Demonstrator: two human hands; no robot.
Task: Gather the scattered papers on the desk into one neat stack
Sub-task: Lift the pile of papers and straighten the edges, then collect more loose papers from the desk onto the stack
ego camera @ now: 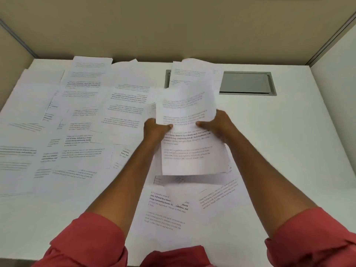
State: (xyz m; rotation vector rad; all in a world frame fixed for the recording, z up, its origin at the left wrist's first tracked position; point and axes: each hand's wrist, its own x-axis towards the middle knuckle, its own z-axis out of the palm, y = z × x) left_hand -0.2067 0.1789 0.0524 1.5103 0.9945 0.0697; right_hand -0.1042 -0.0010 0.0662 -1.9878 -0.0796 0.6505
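Papers (82,112) litter white desk (289,141) between beige partitions (173,26).

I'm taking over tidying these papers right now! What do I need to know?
Left hand: grips the left edge of the bundle, thumb on top.
Right hand: grips the bundle's right edge.
Bundle: a few sheets lifted above the desk, edges uneven.
Done: only those sheets gathered.
Left: loose sheets cover the desk's left half, front sheets lie under the bundle, and a back sheet overlaps the grey hatch. Collect all, then square the stack.
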